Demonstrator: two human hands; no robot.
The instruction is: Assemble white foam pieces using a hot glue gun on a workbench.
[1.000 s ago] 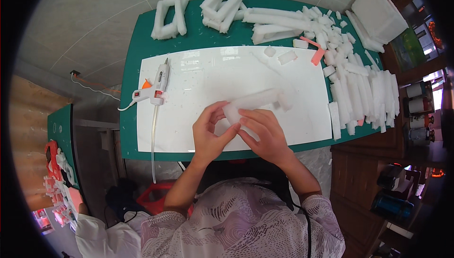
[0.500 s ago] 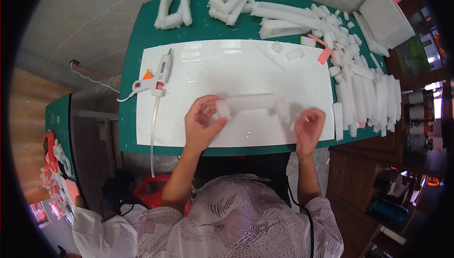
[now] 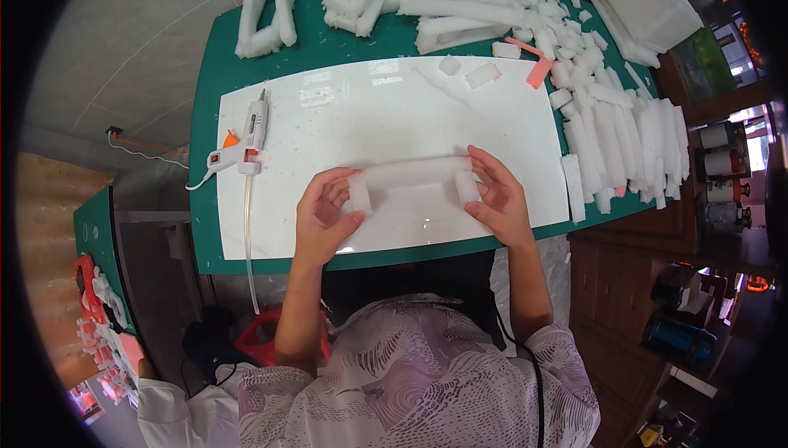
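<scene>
A white foam bar with a short block at each end, a U-shaped foam piece (image 3: 414, 172), spans between my hands over the glossy white board (image 3: 386, 119). My left hand (image 3: 328, 210) grips its left end, with the thumb against the left end block. Around the right end block, my right hand (image 3: 499, 202) is closed, thumb below and fingers behind. On the board to the left lies a white glue gun (image 3: 256, 128), a clear glue stick (image 3: 249, 234) trailing from it over the table's near edge.
Foam frames (image 3: 269, 17) stand along the far side of the green table (image 3: 209, 78). Foam strips (image 3: 611, 144) and many small chunks are heaped at the right. A pink piece (image 3: 538, 70) lies near loose foam scraps (image 3: 483, 76). Someone in a white sleeve (image 3: 185, 415) is at lower left.
My right hand has moved left and taken hold of the foam piece's right end, from which it was apart. The view has shifted slightly, so the table sits further left.
</scene>
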